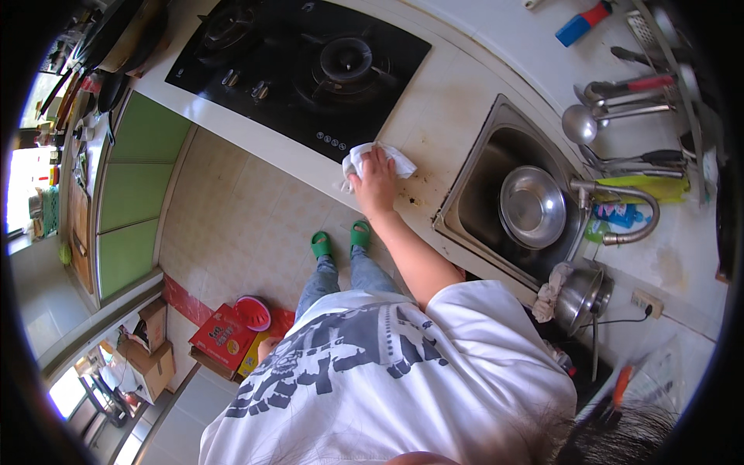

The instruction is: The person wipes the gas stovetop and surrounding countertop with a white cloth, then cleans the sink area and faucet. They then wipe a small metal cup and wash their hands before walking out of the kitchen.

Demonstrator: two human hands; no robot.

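My right hand (376, 183) presses a crumpled white cloth (401, 163) flat onto the pale countertop (437, 120). The cloth lies at the front corner of a black glass gas hob (285, 55), partly over its edge. Brown crumbs and stains (414, 200) dot the counter just right of the hand, towards the sink. Only a small part of my left hand (267, 347) shows, low beside my shirt; its fingers are mostly hidden.
Right of the counter is a steel sink (476, 174) holding a metal basin (533, 207), with a faucet (645, 200) behind. Ladles (580, 124) and other utensils hang on the wall. Green cabinets (136, 174) stand left; a red box (224, 337) sits on the floor.
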